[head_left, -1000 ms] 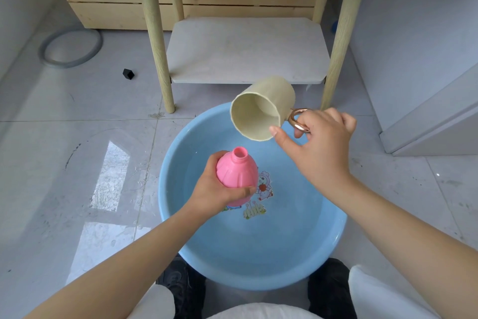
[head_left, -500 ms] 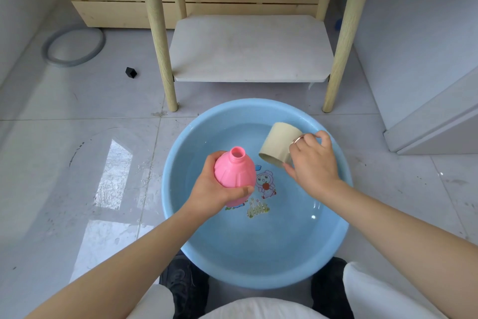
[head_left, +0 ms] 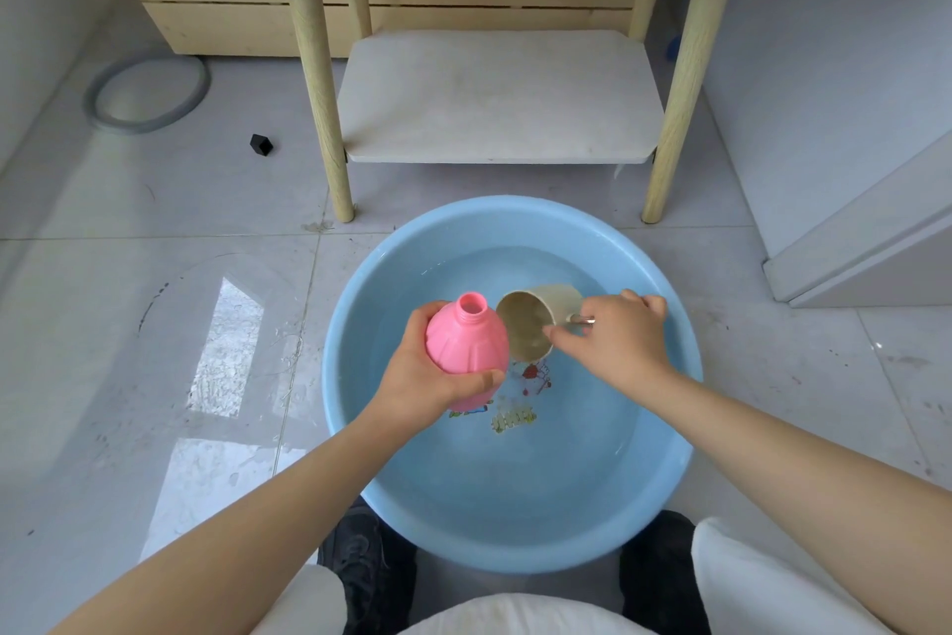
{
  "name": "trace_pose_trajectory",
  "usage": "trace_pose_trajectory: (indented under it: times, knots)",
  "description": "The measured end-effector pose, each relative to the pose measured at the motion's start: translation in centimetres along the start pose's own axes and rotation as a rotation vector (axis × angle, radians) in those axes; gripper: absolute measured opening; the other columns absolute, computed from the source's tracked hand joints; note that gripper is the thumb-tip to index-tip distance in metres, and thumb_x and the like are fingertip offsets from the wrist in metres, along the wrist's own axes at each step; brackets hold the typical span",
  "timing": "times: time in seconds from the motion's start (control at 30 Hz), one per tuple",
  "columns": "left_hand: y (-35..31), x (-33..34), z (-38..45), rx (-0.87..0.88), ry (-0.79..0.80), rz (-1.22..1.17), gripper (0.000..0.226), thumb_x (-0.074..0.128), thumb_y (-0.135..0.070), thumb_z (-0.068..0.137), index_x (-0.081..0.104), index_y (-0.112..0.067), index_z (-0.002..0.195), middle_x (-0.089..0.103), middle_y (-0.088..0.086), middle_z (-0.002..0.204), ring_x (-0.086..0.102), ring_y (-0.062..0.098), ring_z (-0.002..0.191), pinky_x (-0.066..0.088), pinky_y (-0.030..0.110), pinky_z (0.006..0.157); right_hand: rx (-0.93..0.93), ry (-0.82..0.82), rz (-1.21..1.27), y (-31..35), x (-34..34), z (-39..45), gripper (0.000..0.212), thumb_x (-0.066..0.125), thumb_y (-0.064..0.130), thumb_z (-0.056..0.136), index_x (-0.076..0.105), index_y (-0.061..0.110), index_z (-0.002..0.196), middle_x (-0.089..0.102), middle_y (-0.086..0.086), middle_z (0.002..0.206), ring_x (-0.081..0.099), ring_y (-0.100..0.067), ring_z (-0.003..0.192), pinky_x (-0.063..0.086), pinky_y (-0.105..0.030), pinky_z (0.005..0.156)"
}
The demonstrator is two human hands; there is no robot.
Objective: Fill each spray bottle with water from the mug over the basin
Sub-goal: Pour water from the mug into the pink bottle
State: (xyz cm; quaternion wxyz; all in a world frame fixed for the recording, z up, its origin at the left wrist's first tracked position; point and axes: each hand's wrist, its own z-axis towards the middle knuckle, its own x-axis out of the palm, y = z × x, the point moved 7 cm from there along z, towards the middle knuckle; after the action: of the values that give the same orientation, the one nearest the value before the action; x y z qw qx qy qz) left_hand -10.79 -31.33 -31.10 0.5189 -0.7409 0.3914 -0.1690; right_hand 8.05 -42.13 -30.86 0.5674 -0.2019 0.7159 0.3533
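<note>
a person is crouching over a round blue basin on a pale tiled floor, seen from a camera on their head. the left hand is gripping a pink spray bottle around its lower body, thumb across the front, holding it nearly upright above the water with its open, capless neck leaning a little away from the viewer. the right hand is pinching the metal handle of a beige mug, fingers curled around it.

a second ago the mug was being held high above the bottle, tipped mouth-down toward its neck. half a second ago it was dropping toward the water. now it is lying on its side low in the basin, just beside the bottle, mouth facing the viewer, and it appears to be dipping into the water, though how much is inside is hard to tell. the bottle is staying almost where it was.

this is reading as a refill: one pour is over, and the person is scooping more water, so this bottle is probably not full yet. no other spray bottle is in view.

beyond the basin, a low wooden-legged table with a white shelf is standing. a grey ring and a small black cube are lying on the floor to the left.
</note>
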Motion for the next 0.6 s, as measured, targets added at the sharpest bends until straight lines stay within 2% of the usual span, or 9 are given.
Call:
trace_pose_trajectory:
  times: [0.17,0.27,0.4,0.47,0.6]
  knots:
    - [-0.1,0.1,0.0,-0.002,-0.002,-0.012,0.074,0.083,-0.028,0.05,0.042,-0.043,0.11,0.054,-0.012,0.111,0.058,0.008,0.095,0.052,0.015,0.056,0.309,0.148,0.258,-1.9,-0.3,-0.5,0.054,0.058,0.057,0.082,0.029,0.018,0.058,0.035,0.002,0.054,0.042,-0.021,0.059,0.026,-0.036,0.076]
    - [-0.1,0.2,0.0,-0.008,0.0,-0.02,0.076,0.083,-0.028,0.05,0.042,-0.041,0.113,0.054,-0.012,0.112,0.058,0.008,0.095,0.05,0.014,0.055,0.385,0.131,0.418,-2.4,-1.0,-1.2,0.054,0.061,0.053,0.081,0.026,0.019,0.057,0.031,0.001,0.055,0.037,-0.022,0.057,0.027,-0.035,0.071]
    - [-0.2,0.4,-0.1,-0.012,0.0,-0.014,0.078,0.082,-0.028,0.05,0.042,-0.038,0.116,0.053,-0.012,0.111,0.058,0.008,0.094,0.051,0.014,0.055,0.425,0.046,0.666,-2.7,-2.2,-1.5,0.057,0.067,0.049,0.076,0.024,0.02,0.054,0.023,0.009,0.044,0.028,-0.019,0.052,0.02,-0.032,0.058]
    - [-0.3,0.6,-0.1,-0.016,0.005,-0.015,0.077,0.083,-0.028,0.051,0.041,-0.04,0.115,0.052,-0.012,0.111,0.058,0.009,0.094,0.052,0.015,0.054,0.408,0.018,0.734,-2.2,-2.9,-1.5,0.058,0.068,0.051,0.075,0.023,0.021,0.054,0.021,0.008,0.039,0.025,-0.018,0.051,0.019,-0.032,0.057]
    - [-0.3,0.7,0.0,-0.015,0.008,-0.025,0.075,0.088,-0.015,0.061,0.042,-0.037,0.116,0.052,-0.01,0.112,0.057,0.011,0.094,0.05,0.014,0.052,0.297,-0.06,0.769,-0.5,-4.9,-1.6,0.055,0.069,0.049,0.076,0.028,0.018,0.057,0.024,0.008,0.048,0.027,-0.016,0.051,0.023,-0.031,0.056]
